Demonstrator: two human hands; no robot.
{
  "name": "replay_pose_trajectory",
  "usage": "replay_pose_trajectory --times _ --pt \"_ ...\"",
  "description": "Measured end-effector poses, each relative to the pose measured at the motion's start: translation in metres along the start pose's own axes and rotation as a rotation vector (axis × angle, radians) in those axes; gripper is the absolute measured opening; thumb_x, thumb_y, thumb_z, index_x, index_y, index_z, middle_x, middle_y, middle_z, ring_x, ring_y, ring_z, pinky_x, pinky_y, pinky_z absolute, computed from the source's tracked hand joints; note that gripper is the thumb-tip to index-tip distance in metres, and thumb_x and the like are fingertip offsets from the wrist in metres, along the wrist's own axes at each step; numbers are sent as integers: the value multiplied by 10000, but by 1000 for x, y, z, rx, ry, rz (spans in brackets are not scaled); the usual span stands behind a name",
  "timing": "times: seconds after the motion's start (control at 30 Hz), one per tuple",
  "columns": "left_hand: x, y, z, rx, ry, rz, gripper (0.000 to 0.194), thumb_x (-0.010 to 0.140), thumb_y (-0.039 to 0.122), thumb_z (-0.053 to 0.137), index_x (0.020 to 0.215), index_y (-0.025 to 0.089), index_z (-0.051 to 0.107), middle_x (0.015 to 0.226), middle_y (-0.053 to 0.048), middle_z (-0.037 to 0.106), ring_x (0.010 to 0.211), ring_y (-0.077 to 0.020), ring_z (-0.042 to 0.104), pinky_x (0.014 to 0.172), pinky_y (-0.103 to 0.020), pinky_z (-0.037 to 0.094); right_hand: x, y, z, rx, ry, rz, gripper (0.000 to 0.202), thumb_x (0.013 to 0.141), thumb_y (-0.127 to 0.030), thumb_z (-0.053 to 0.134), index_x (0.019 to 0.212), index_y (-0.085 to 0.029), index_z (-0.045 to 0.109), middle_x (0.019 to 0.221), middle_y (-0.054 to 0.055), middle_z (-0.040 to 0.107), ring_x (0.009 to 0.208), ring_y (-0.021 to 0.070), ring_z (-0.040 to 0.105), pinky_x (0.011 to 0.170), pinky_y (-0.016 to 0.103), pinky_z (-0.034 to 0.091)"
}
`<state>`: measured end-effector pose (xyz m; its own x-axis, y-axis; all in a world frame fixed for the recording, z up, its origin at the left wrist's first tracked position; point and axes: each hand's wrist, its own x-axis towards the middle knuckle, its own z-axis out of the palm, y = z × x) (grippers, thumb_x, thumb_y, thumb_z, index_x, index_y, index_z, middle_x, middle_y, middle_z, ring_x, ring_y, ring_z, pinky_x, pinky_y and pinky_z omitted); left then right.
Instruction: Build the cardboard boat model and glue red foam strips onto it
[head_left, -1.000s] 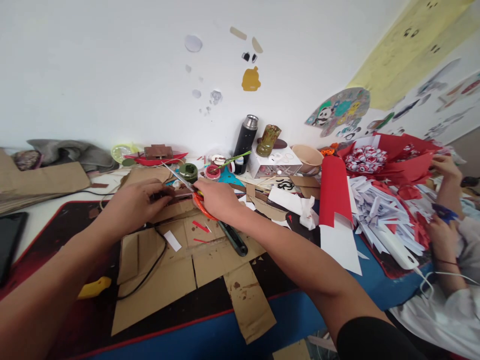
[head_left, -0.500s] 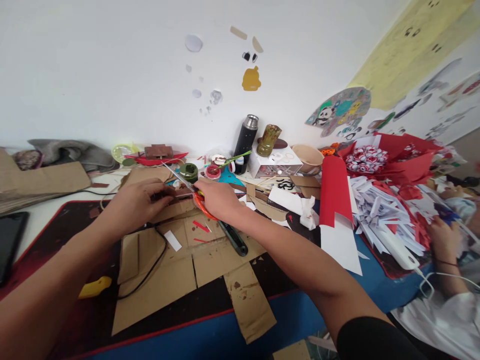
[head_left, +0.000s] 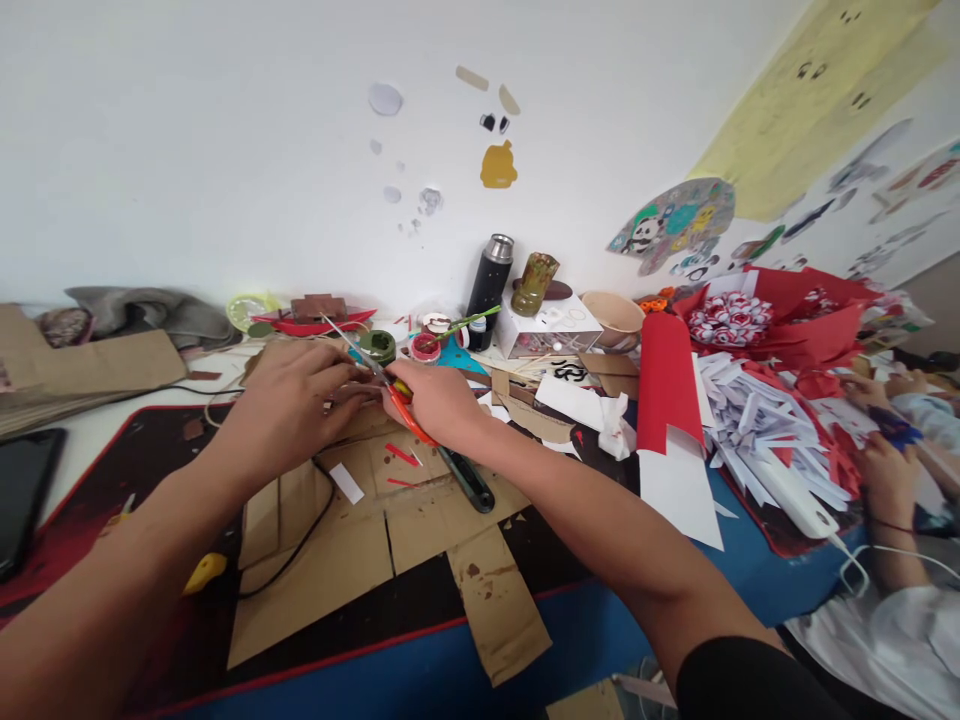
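My right hand (head_left: 439, 398) grips a pair of scissors (head_left: 403, 402) with orange handles, their blades slanting up and left past my left hand. Fingers bent and pressed together, my left hand (head_left: 304, 395) is close beside the blades; what it pinches is hidden behind the fingers. Below both hands lies a stained, flattened cardboard sheet (head_left: 330, 570). Red paper strips (head_left: 403, 455) and a white paper piece (head_left: 346, 483) rest on it. A dark green handled tool (head_left: 471, 482) lies under my right wrist. Behind the blades stands an open jar of green paint (head_left: 377, 346).
Along the wall stand a red model boat (head_left: 319, 317), a black thermos (head_left: 490, 280) and a white box (head_left: 551, 325). Red paper (head_left: 664, 385) and a pile of white paper strips (head_left: 757, 430) lie to the right. Another person's hand (head_left: 889, 465) is at far right.
My left hand has moved slightly right and up, nearer the scissors, and its fingers now cover the small brown piece seen between my hands before. The scissors stay in my right hand.
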<state>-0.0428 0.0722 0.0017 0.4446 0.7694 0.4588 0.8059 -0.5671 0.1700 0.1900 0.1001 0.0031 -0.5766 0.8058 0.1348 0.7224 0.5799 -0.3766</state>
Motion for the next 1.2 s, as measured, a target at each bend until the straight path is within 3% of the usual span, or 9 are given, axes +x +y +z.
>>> replay_pose_trajectory --times 0.17,0.37,0.6,0.73,0.8,0.93,1.07,1.2 --pt "1 15 -5 -19 -60 15 301 1031 362 563 1092 228 825 1144 -155 839 1116 -366 710 1052 -535 530 -12 -5 -1 31 -4 11 238 1061 -283 593 1244 -255 743 1041 40 808 873 225 676 704 316 347" --pt "-1 33 -6 -18 -142 -48 359 1027 380 520 1132 216 823 1083 -164 848 1056 -384 751 951 -513 550 -30 -7 -3 90 -7 51 316 1034 -309 615 1316 -276 755 1021 41 821 850 238 674 679 319 306" --pt "-7 57 -1 -244 -108 -197 277 941 426 566 972 287 804 1050 -76 862 962 -300 774 844 -392 551 -52 -9 -2 213 11 141 270 1000 -286 655 1229 -247 793 918 42 804 803 226 685 675 299 360" --pt "-12 68 6 -340 -82 -297 273 890 498 621 865 282 784 946 -63 850 848 -278 753 771 -366 534 -66 -4 9 463 157 196 190 986 -377 716 1092 -234 782 810 7 747 738 196 686 674 268 441" --pt "-12 72 7 -404 -35 -408 276 854 539 681 839 282 779 884 -49 838 795 -269 735 745 -359 527 -74 1 18 717 206 219 247 992 -454 720 1090 -230 754 734 -24 693 616 170 661 605 254 473" --pt "-8 76 11 -687 173 -670 305 777 574 781 828 273 786 869 -46 831 814 -272 727 754 -367 552 -86 11 32 1078 162 264 439 954 -629 767 1109 -224 701 582 -83 585 409 140 552 429 230 430" --pt "-3 78 21 -962 323 -775 289 704 510 862 761 249 754 770 -34 765 708 -215 640 689 -342 532 -93 16 36 1218 81 221 522 921 -693 803 1086 -209 698 605 -49 659 472 150 642 486 228 499" --pt "0 81 29 -1016 359 -779 277 702 480 865 759 234 753 723 -13 708 660 -175 572 660 -318 500 -95 17 31 1333 -19 176 680 889 -833 756 1111 -193 703 635 -2 700 563 193 728 559 262 555"
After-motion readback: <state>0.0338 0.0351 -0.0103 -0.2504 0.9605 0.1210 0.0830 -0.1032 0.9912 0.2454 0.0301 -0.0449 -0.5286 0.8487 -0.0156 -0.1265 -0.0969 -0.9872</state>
